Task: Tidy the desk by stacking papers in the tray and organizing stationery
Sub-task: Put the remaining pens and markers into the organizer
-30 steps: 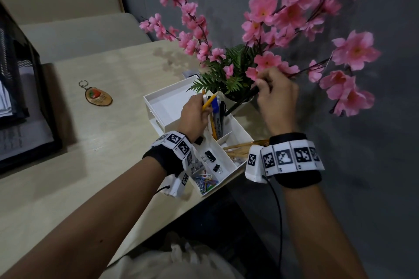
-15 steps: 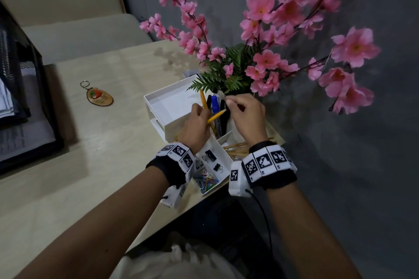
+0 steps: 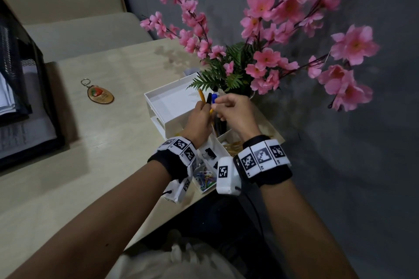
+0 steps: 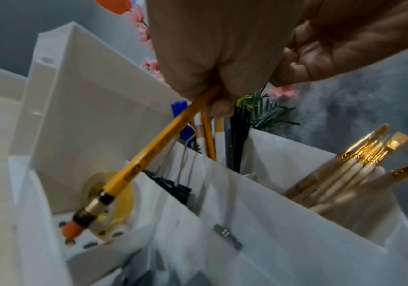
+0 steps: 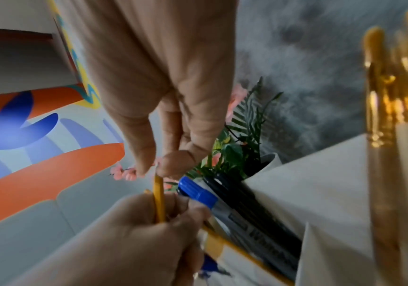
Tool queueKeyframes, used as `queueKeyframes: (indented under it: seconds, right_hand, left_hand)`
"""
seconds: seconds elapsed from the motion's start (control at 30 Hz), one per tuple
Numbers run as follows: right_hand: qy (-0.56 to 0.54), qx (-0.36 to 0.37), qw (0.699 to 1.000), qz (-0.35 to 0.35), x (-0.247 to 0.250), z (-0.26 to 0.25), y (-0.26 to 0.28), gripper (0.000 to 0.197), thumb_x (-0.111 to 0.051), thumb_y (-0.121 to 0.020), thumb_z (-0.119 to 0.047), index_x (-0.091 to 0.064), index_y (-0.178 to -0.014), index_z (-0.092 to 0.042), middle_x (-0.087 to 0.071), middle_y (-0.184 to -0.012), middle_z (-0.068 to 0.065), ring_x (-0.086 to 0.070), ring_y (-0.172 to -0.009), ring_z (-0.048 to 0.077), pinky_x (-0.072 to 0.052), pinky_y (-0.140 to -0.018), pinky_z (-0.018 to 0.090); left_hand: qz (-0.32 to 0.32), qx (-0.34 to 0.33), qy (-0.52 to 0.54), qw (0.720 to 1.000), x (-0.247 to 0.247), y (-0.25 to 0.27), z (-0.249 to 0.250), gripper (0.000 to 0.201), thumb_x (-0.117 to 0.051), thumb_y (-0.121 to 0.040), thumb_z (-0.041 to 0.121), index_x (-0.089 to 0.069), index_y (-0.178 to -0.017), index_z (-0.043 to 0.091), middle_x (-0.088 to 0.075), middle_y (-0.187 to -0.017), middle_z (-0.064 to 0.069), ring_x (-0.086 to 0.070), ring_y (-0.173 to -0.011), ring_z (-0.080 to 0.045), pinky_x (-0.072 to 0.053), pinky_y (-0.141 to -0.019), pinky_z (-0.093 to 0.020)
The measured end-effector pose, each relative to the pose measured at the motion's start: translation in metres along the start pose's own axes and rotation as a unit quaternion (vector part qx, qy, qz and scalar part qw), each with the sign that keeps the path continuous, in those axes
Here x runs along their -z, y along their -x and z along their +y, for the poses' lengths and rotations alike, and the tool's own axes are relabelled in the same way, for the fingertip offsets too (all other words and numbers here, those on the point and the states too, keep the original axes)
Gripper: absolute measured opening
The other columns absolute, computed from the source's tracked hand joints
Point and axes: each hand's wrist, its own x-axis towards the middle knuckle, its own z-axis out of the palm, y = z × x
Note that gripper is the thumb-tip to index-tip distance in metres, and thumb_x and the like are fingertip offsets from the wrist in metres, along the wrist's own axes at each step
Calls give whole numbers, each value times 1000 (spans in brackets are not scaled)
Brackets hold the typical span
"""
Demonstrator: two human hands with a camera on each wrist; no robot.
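Paperclips (image 3: 205,178) fill the nearest cell of the white organizer (image 3: 167,106) at the desk's (image 3: 97,133) near corner, with black binder clips (image 3: 210,153) in the next cell and brushes (image 4: 359,160) in the cell to their right, so only the pen slot farther back needs attention. There the left hand (image 3: 197,121) is curled around a yellow pencil (image 4: 159,143), which slants with its orange eraser end hanging low over the tape roll (image 4: 115,201) in the left-hand cell. The right hand (image 3: 235,112) pinches the upper end of a pencil between thumb and forefinger, just beside the blue-capped marker (image 5: 196,190) and the black markers (image 5: 252,209) standing in the slot; probably the same pencil, though the hands hide its middle. To do this well, I would tip the pencil upright first, swinging the eraser clear of the tape cell and over the divider, then lower it alongside the markers. Ease it down rather than drop it, since the crowded slot could jam. Beyond, the flower vase (image 5: 269,160) stands close behind, so keep the elbows low and away from the pink blossoms (image 3: 267,68).
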Motion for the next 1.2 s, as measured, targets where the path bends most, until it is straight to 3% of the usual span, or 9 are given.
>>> queueKeyframes:
  seconds: [0.17, 0.33, 0.43, 0.53, 0.67, 0.77, 0.93, 1.1, 1.2]
  right_hand:
    - [17, 17, 999, 32, 5, -3, 1, 10, -59, -86, -2, -64, -80, -9, -57, -65, -1, -52, -58, 8, -46, -59, 20]
    - [-3, 98, 979, 179, 51, -35, -6, 30, -55, -90, -8, -45, -67, -25, -57, -71, -2, -58, -56, 2, -47, -56, 21]
    - [66, 134, 963, 225, 56, -38, -5, 21, -56, -89, -9, -46, -72, -18, -59, -79, 4, -64, -74, 23, -52, -66, 33]
    - [152, 108, 968, 170, 30, -17, -1, 11, -54, -89, -6, -51, -81, -11, -55, -88, 5, -56, -82, 19, -50, -72, 16]
    - [196, 93, 970, 109, 2, 14, -5, 10, -53, -90, -3, -62, -92, 0, -65, -92, 15, -55, -80, 18, -40, -68, 18]
    - [212, 104, 965, 116, -5, 17, -11, 23, -50, -91, -2, -66, -108, 1, -62, -105, 19, -58, -96, 26, -36, -77, 17]
    - [236, 123, 958, 103, -21, 17, -13, 29, -48, -93, -3, -61, -118, 1, -51, -109, 22, -55, -95, 28, -34, -78, 13]
    - [259, 145, 940, 167, -52, -8, 2, 31, -50, -91, -10, -61, -120, -7, -46, -113, 17, -51, -99, 28, -42, -93, 32]
    - [221, 202, 946, 125, -109, -42, 27, 30, -48, -89, -9, -61, -117, -8, -51, -119, 17, -52, -108, 28, -38, -91, 27]
  left_hand:
    - [-9, 5, -1, 1000, 3, 0, -4, 25, -49, -90, 4, -55, -111, -7, -50, -114, -25, -52, -101, -36, -32, -77, -26]
    - [49, 19, 0, 999, 14, 0, -13, 20, -47, -90, 3, -57, -107, -2, -58, -104, -21, -56, -95, -36, -35, -73, -30]
    - [99, 33, -20, 994, 18, -2, -10, 20, -46, -90, 4, -55, -108, 2, -56, -110, -17, -56, -94, -34, -41, -72, -37]
    - [108, 70, -23, 991, 17, -6, -4, 28, -50, -90, 8, -51, -118, 6, -46, -123, -16, -56, -95, -37, -44, -72, -40]
    - [76, 53, 38, 995, 11, -8, 7, 47, -51, -85, 1, -40, -130, 3, -49, -121, -21, -53, -104, -38, -38, -83, -35]
    - [25, 23, 37, 999, 13, -5, 9, 55, -46, -88, 3, -33, -142, 6, -48, -122, -21, -52, -107, -35, -34, -86, -29]
    - [-8, 34, -34, 999, 31, 10, -15, 44, -44, -88, 2, -53, -131, 7, -43, -130, -18, -44, -121, -34, -37, -102, -34]
    - [37, 48, 17, 998, 84, 52, -47, 34, -49, -92, 9, -58, -124, 7, -53, -123, -14, -59, -103, -27, -37, -90, -22]
    - [65, 105, 35, 992, 129, 97, -84, 26, -49, -92, 11, -66, -111, 6, -66, -109, -12, -61, -99, -25, -37, -78, -20]
